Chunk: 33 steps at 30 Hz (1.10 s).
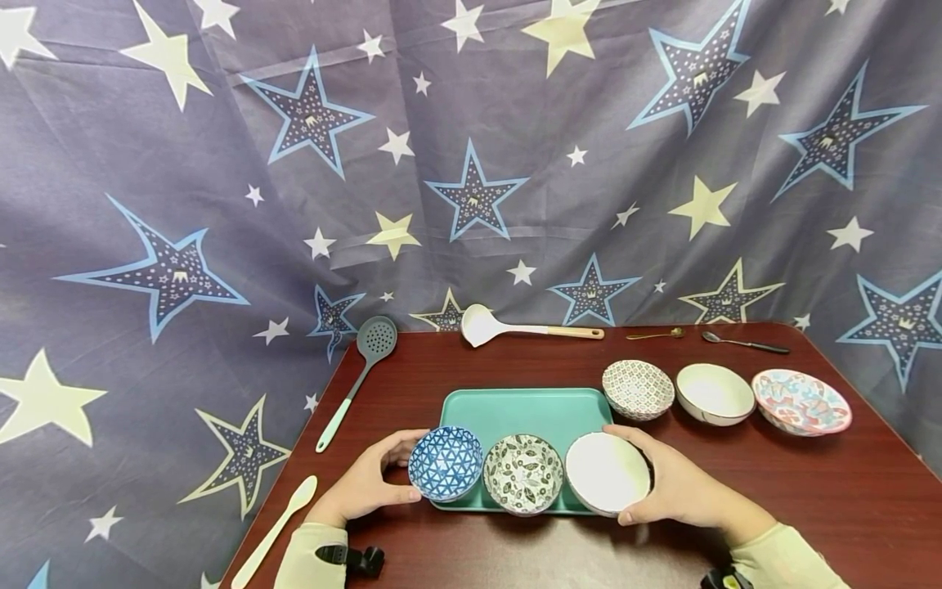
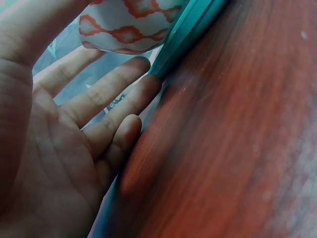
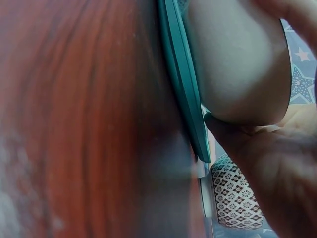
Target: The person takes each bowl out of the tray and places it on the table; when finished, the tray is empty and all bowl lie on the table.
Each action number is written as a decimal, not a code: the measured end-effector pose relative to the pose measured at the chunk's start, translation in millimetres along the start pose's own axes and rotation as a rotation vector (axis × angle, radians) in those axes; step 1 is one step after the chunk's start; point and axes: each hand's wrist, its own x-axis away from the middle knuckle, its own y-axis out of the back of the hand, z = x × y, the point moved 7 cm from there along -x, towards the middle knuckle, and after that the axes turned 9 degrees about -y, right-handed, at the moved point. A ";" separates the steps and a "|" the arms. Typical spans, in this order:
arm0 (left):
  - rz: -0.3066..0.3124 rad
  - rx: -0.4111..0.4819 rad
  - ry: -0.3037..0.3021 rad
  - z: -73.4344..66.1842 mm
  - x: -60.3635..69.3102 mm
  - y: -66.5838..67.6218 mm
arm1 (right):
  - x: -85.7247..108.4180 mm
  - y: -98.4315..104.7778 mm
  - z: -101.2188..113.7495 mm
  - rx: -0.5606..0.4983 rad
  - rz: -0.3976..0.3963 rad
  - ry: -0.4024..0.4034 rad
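Three bowls stand side by side along the near edge of a green tray (image 1: 526, 409). My left hand (image 1: 373, 478) curves round the left side of the blue-and-white triangle-patterned bowl (image 1: 445, 464), thumb in front and fingers behind. In the left wrist view that bowl's outer wall (image 2: 133, 27) is white with orange-red figures, and the lower fingers are spread beside it. In the middle sits a leaf-patterned bowl (image 1: 522, 474), touched by neither hand. My right hand (image 1: 673, 483) holds the plain white bowl (image 1: 607, 473) by its right side, with its palm near the wall in the right wrist view.
Behind the tray's right side stand a brown-patterned bowl (image 1: 638, 390), a cream bowl (image 1: 715, 394) and a pink-and-blue bowl (image 1: 800, 402). A ladle (image 1: 482, 325) and two small spoons (image 1: 743, 342) lie at the back. A grey skimmer (image 1: 375, 339) and a cream spoon (image 1: 280, 523) lie left.
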 end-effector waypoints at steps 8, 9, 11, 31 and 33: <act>-0.002 -0.002 -0.001 1.2 -1.0 0.1 | 1.2 3.6 1.9 0.009 -0.025 -0.001; -0.002 -0.003 -0.002 1.5 -1.1 0.1 | 1.3 4.3 1.5 0.014 -0.032 -0.004; -0.002 -0.003 -0.005 1.8 -1.3 0.1 | 1.2 6.0 0.8 0.024 -0.044 -0.002; 0.000 -0.002 0.000 2.2 0.3 -0.6 | 9.6 33.9 -6.0 0.014 -0.107 -0.047; -0.001 -0.002 -0.002 1.9 0.6 -0.3 | 11.8 36.6 -8.0 0.018 -0.110 -0.056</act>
